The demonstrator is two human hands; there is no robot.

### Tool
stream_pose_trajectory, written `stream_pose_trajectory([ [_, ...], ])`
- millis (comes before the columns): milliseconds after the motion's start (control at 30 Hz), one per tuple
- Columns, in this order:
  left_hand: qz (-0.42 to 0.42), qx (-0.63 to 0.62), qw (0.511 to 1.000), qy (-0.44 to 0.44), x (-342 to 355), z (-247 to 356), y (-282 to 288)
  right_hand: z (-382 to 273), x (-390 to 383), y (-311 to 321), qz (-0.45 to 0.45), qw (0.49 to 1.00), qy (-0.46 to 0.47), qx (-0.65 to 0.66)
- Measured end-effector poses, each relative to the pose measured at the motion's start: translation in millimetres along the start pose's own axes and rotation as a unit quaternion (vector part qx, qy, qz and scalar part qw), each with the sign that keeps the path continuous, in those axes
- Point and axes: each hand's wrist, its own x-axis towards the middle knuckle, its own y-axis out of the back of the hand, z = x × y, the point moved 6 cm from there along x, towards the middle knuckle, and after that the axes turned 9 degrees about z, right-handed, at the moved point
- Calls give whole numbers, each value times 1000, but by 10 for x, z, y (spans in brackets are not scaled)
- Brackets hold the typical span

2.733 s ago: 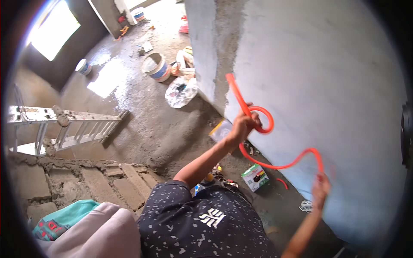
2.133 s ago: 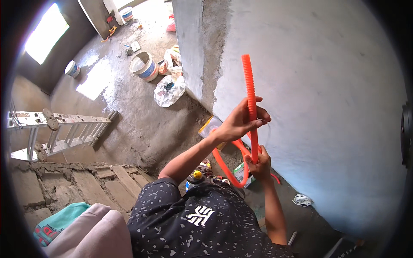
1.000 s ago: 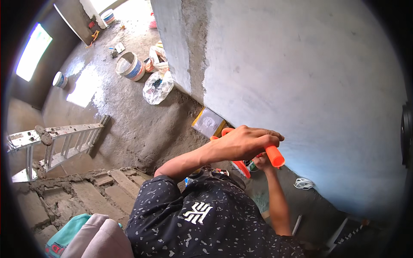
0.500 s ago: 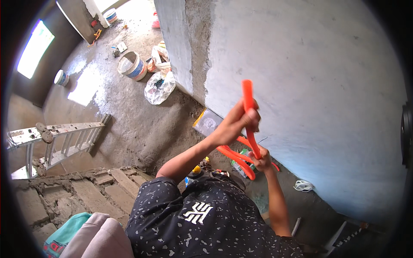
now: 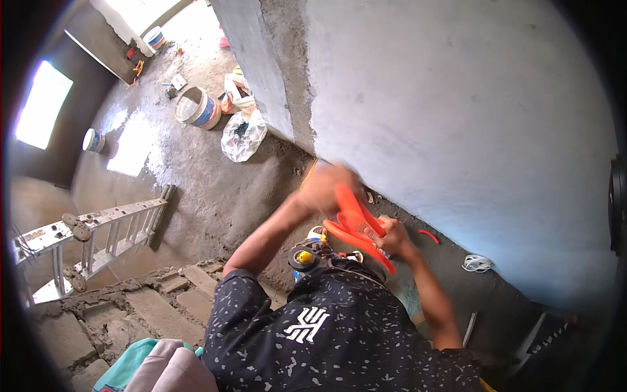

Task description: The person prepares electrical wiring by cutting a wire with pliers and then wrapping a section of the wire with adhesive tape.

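Observation:
An orange corrugated conduit [image 5: 358, 239], looped and bent, is in front of my chest beside the grey wall. My right hand [image 5: 394, 236] is closed around it. At the conduit's upper part is my left hand [image 5: 328, 185], smeared by motion; it overlaps or touches the tube, and its fingers cannot be made out. A short separate piece of orange conduit [image 5: 428, 236] lies on the floor near the wall, to the right of my right hand.
Tools, one with a yellow knob [image 5: 304, 257], sit just below my left forearm. A white cable coil [image 5: 477, 262] lies by the wall [image 5: 457, 117]. Leftward are an aluminium ladder [image 5: 117, 228], bricks [image 5: 157, 310], a bucket [image 5: 198, 109] and a plastic bag [image 5: 243, 136].
My left hand has swung down and to the left, and the conduit's upright end has come down with it. My right hand has shifted only slightly.

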Motion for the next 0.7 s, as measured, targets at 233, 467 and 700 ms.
stream_pose_trajectory([
  [233,329,42,787,520,-700,-743,174,204,-24,-54,-16,994,-98,-47],
  [467,262,-239,711,607,-1760,-1241,-138,264,-20,58,-10,990,-23,-137],
  [700,468,128,542,686,-4943,-1161,2489,38,-197,1178,185,982,32,19],
])
